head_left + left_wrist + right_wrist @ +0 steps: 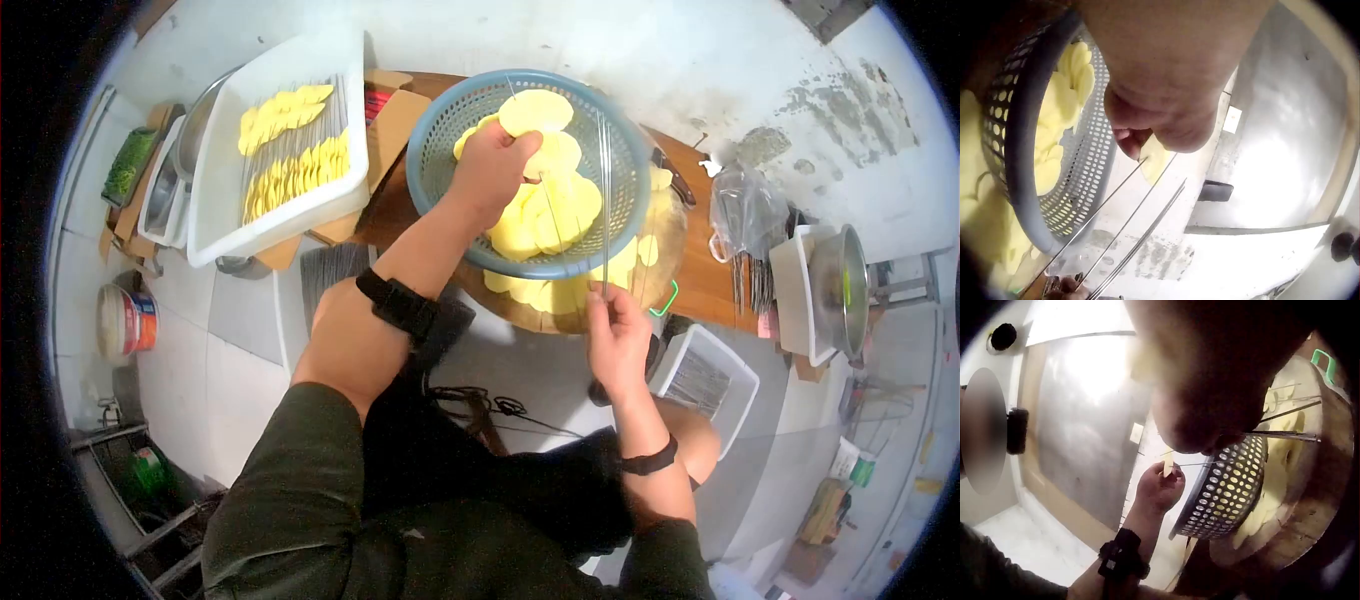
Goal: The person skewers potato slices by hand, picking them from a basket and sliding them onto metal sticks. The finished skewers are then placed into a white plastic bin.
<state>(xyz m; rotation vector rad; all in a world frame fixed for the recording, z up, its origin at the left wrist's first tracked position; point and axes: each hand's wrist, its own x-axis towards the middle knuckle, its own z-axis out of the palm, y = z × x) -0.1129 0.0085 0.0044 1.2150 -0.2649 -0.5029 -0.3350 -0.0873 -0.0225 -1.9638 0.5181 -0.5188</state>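
My left hand point(487, 178) is over a blue-grey plastic basket point(528, 268) and pinches a thin yellow potato slice point(1155, 160) between thumb and fingers. A thin metal skewer reaches that slice, as the left wrist view shows. Loose potato slices point(545, 215) lie heaped inside the basket. To the right of the basket, low by its rim, my right hand point(618, 340) grips the lower ends of several long skewers point(606, 200). These spread upward, one slanting toward the left hand. Under the basket, more slices point(540, 293) cover a round wooden board point(1300, 512).
A white tray point(275, 237) of skewered slices stands at the left. At the lower right is a white bin point(741, 395) holding skewers. A knife point(675, 180) lies beyond the board, near a plastic bag point(748, 210) and a metal bowl point(853, 290). The wall point(690, 70) closes off the back.
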